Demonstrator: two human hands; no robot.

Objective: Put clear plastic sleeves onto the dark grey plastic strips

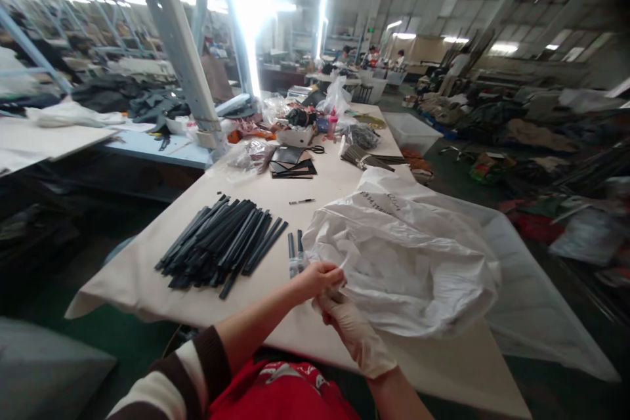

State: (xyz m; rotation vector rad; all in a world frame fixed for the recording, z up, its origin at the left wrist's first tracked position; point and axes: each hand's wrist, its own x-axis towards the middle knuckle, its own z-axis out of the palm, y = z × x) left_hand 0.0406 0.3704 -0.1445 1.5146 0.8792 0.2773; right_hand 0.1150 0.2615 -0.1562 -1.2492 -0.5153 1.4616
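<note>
My bare left hand (pixel 319 279) and my right hand (pixel 353 327), in a pale thin glove, meet at the near left edge of a large crumpled white plastic bag (pixel 403 262). The left fingers are pinched together close to the right fingertips. Curled inward, the right fingers are partly covered by the left hand. What lies between the fingers is too small to make out. Just behind the left hand are two dark strips (pixel 291 246) with clear plastic around their near ends. To the left, a pile of black strips (pixel 221 243) is spread on the table (pixel 197 305).
A pen (pixel 302 201) lies beyond the strips. Farther back are dark flat sheets (pixel 293 161), scissors (pixel 316 149), a pink bottle (pixel 332 123) and a bundle of strips (pixel 361 157). A metal post (pixel 180 39) rises at the table's left edge. Translucent sheeting (pixel 536 302) hangs off the right.
</note>
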